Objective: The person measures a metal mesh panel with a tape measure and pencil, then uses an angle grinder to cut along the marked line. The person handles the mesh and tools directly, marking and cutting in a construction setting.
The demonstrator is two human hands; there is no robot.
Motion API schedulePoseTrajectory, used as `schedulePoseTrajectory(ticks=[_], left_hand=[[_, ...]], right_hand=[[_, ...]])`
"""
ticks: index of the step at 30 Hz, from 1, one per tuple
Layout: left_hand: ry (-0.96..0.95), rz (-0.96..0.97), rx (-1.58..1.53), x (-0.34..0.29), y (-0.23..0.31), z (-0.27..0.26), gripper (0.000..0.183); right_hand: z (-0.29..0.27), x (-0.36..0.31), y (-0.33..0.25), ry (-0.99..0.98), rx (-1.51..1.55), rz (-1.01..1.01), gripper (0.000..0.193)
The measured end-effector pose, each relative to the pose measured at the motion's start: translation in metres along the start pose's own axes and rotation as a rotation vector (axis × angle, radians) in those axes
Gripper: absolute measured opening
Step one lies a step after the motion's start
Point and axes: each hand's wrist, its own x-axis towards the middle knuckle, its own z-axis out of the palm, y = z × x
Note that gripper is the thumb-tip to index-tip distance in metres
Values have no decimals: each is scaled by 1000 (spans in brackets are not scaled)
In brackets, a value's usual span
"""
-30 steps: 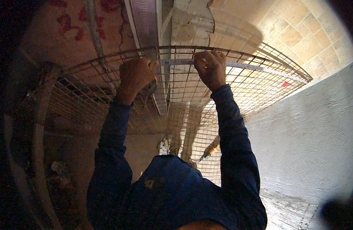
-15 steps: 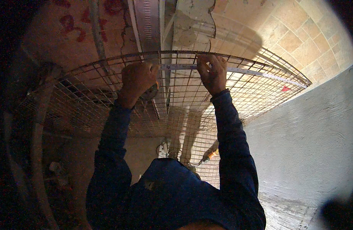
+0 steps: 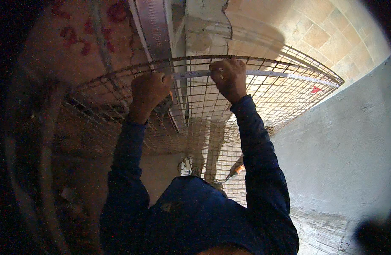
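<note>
A rusty wire mesh panel [image 3: 199, 100] spans the view in front of me, its far edge bowed by the lens. A tape measure's pale blade [image 3: 284, 75] is stretched along that edge to the right-hand corner. My left hand [image 3: 151, 93] is closed at the blade's left part; the dark tape case [image 3: 163, 104] with an orange edge shows partly beneath it. My right hand [image 3: 229, 80] is closed over the blade at the mesh edge, fingers curled; whether it also grips a wire cannot be told.
A grey plastered wall [image 3: 340, 144] rises at the right. A perforated metal channel [image 3: 153, 29] runs beyond the mesh. Near my body are a tool with an orange handle [image 3: 238, 170] and a pale object [image 3: 185, 166]. A small red tag [image 3: 316, 90] is by the mesh's right end.
The view has shifted slightly, so the background sits further left. My right hand is a little closer to the left one along the blade. Both hands remain closed.
</note>
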Motion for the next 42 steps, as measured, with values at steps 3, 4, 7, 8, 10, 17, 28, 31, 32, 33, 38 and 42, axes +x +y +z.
schedulePoseTrajectory(ticks=[3,4,7,8,10,17,28,31,32,33,38,42], left_hand=[[-24,8,51,2,0,-2,42],[8,18,29,1,0,-4,41],[15,37,-4,-2,3,-10,41],[-7,29,-5,-2,3,-11,41],[-60,-2,-1,-1,4,-13,41],[17,50,-83,0,0,-5,41],[28,34,-16,2,-3,1,41],[16,41,14,2,-3,2,41],[10,44,26,2,-4,2,41],[4,37,13,3,-4,3,41],[27,59,-2,3,-6,6,41],[16,59,25,3,-4,3,42]], right_hand=[[0,2,0,43,88,72,10],[1,2,0,68,99,84,10],[2,1,0,97,117,97,9],[2,0,0,79,111,87,10],[3,-2,1,33,92,64,14],[8,-7,7,62,195,101,22],[5,-4,4,83,127,84,15],[4,-4,4,43,62,43,16],[3,-5,4,37,73,53,16],[4,-5,4,58,90,40,16],[5,-4,5,91,121,70,16],[5,-5,4,92,68,6,17]])
